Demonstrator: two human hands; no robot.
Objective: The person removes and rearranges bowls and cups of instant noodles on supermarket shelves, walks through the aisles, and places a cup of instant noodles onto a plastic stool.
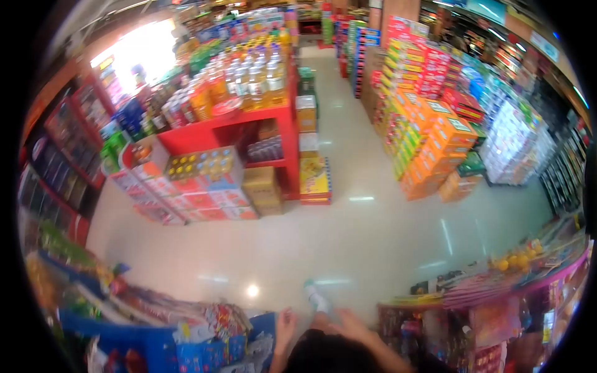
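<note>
Low in the view, my left hand (286,322) hangs beside a blue display stand (143,339) with bagged goods on it. No object shows in this hand, but its fingers are too blurred to read. My right hand (349,327) is a short way to the right, smeared by motion, and its grip cannot be made out. Between the two hands, a white and teal shoe (316,297) reaches forward on the pale shiny floor (261,261). My dark clothing (326,354) fills the bottom centre.
A red display counter (288,140) holds many bottles, with fruit-patterned boxes (214,204) stacked before it. Orange cartons (429,168) are piled at right. An aisle (339,118) runs between them. A shelf with pink edging (528,289) stands at lower right.
</note>
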